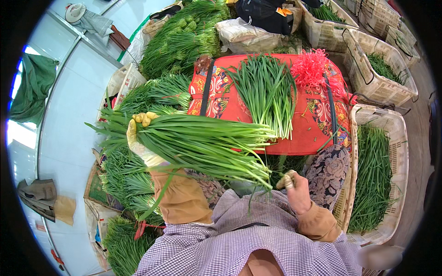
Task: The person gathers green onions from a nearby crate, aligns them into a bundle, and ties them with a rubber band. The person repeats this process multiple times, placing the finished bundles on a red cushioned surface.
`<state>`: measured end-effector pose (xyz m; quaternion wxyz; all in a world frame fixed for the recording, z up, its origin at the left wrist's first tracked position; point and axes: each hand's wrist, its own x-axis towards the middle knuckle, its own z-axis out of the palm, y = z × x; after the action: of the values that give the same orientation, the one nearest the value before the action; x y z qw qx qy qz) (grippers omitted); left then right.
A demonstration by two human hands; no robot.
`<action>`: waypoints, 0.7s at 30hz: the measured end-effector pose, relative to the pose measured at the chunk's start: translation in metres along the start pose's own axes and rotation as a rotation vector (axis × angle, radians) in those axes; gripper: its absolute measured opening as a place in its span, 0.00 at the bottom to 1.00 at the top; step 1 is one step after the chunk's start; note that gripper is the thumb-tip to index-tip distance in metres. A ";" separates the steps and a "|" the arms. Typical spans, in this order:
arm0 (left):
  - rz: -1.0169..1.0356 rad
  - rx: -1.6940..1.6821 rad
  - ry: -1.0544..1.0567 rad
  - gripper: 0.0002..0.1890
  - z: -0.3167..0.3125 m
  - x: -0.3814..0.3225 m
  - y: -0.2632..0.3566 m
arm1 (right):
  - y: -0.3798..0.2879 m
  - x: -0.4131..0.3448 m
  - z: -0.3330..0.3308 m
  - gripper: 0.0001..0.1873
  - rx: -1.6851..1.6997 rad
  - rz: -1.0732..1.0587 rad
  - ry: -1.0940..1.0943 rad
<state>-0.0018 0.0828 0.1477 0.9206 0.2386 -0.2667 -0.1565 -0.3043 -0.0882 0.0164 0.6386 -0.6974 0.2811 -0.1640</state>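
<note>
My left hand (143, 134), in a stained, pale yellow glove, grips a large bunch of garlic chives (203, 141) near its leafy end. The pale cut stems point right and fan out towards my right hand (292, 183). That hand is below the stem ends, with coverings on its curled fingers; whether it pinches a thin strand is too small to tell. A second, flat bunch of chives (267, 93) lies on a red patterned cloth pad (221, 132) before me. Pink plastic strips (310, 69) are heaped at the pad's upper right.
A plastic crate of loose chives (371, 179) stands at my right, with more crates (380, 69) beyond it. Tied chive bundles (186, 34) are piled at the far left and down my left side. White sacks (248, 32) and a black bag (260, 13) lie behind the pad.
</note>
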 end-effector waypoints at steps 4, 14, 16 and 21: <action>0.162 -0.089 0.137 0.05 0.011 -0.006 -0.004 | -0.006 0.006 0.004 0.32 0.698 0.493 -0.601; 0.182 0.098 0.293 0.07 0.006 -0.002 0.011 | 0.009 0.011 0.024 0.12 0.776 0.203 -0.443; 0.180 0.105 0.337 0.08 0.000 0.004 0.021 | 0.021 0.008 0.008 0.12 0.904 0.356 -0.253; 0.183 0.059 0.576 0.07 0.004 0.005 0.010 | 0.005 0.016 0.030 0.24 0.780 0.224 -0.574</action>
<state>0.0015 0.0881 0.1583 0.9613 0.2748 -0.0193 0.0093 -0.2751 -0.0742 0.0053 0.9173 -0.3890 0.0848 0.0116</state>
